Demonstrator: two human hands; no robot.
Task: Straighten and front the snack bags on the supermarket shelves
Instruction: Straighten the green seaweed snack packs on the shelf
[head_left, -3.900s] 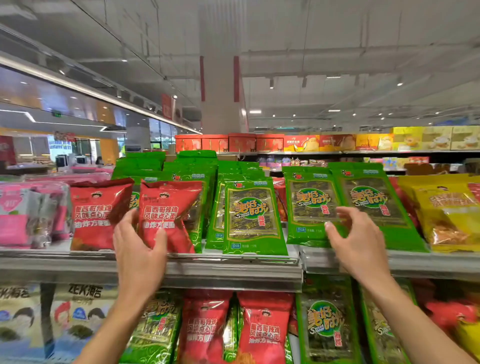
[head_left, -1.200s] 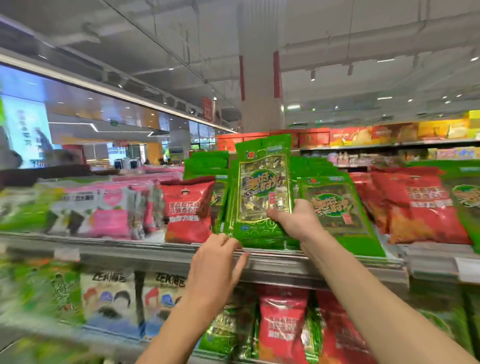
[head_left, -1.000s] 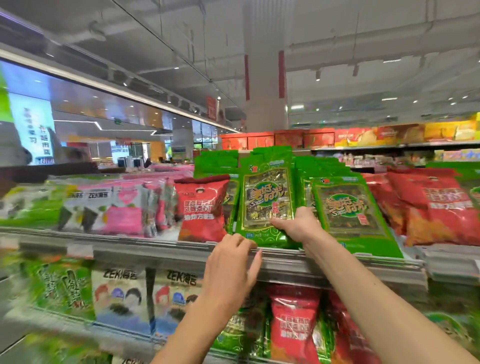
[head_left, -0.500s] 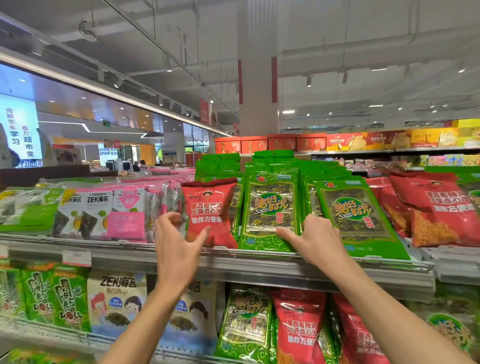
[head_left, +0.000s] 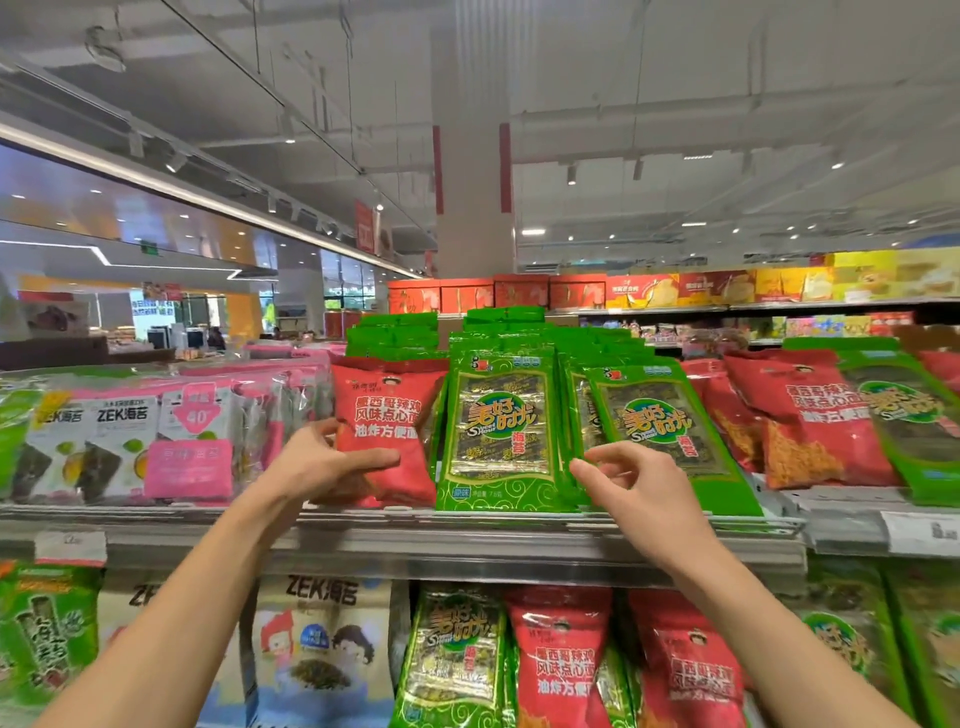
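Glossy red bag (head_left: 384, 431) gripped by left hand (head_left: 317, 462); right hand (head_left: 634, 483) fingers pinch green bag (head_left: 498, 431).

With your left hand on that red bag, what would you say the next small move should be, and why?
Probably turn the red bag square to the shelf edge: the left hand already grips its lower corner, and it stands slightly tilted beside the upright green bag.

Bright overhead ceiling lighting, wide-angle bowing, soft edges.
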